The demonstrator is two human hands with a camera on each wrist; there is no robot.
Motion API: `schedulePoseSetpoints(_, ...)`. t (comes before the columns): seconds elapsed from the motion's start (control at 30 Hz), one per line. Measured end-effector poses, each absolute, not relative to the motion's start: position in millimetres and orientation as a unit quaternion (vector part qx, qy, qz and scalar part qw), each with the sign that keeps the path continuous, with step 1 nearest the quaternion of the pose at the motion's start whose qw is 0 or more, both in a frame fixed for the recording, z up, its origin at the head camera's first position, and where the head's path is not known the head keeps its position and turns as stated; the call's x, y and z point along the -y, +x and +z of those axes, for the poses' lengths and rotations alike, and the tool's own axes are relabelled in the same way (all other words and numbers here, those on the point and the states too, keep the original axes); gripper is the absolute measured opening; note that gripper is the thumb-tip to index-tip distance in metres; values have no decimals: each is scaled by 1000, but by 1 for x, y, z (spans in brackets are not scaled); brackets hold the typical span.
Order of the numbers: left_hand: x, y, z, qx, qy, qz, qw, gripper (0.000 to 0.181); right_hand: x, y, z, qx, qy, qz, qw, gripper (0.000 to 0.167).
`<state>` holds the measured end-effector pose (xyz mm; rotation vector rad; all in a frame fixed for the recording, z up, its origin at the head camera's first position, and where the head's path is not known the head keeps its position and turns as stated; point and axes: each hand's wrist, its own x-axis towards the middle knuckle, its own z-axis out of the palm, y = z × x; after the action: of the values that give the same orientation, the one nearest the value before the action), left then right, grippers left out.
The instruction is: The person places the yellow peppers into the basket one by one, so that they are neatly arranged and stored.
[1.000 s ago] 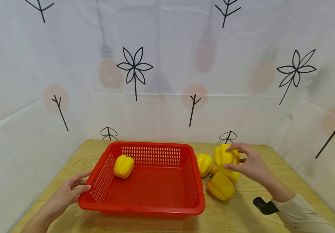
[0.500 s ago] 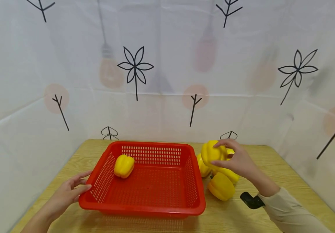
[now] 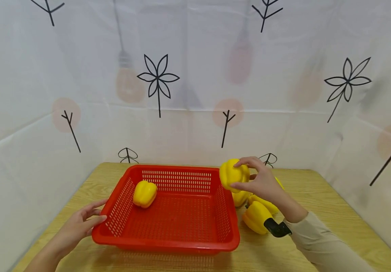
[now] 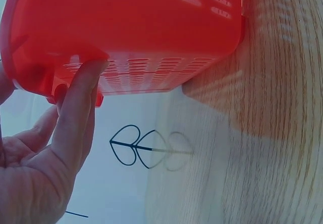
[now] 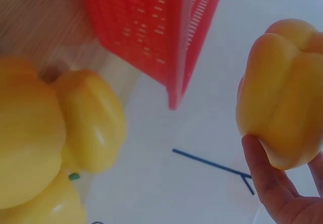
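My right hand [image 3: 265,180] grips a yellow bell pepper [image 3: 231,174] between thumb and fingers, raised beside the back right corner of a red plastic basket [image 3: 168,245]. The right wrist view also shows this held bell pepper [image 5: 282,93] in the fingertips. On the basket's left side, my left hand [image 3: 76,228] holds the rim, its thumb at the edge. From the left wrist, that hand's fingers [image 4: 75,113] lie against the outer wall under the rim. One yellow bell pepper [image 3: 145,194] sits inside the basket, towards the left.
Several more yellow bell peppers [image 3: 254,219] lie on the wooden table [image 3: 321,204] right of the basket, partly hidden by the right hand and its black wrist mount [image 3: 277,227]. A white patterned cloth [image 3: 188,132] hangs behind and at both sides.
My right hand has carried the bell pepper leftward and slightly up, from above the other peppers to the basket's right rim. The left hand and basket stay in place.
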<state>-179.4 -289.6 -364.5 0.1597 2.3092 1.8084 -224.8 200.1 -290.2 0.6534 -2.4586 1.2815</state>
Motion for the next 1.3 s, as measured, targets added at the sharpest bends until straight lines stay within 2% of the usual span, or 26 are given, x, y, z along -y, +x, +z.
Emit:
schedulePoseSetpoints(0.83,290,-179,-365,-777,67,617,104,67,-135,-243,-286,837,243,476,112,43)
schedulePoseSetpoints(1.07,290,-180,-366,-778,62,617,103,66,-118,-249,-290,835,260,469,123,44)
schedulePoseSetpoints(1.3,290,-181,-367,-778,61,617,102,66,-101,-257,-296,827,266,486,100,44)
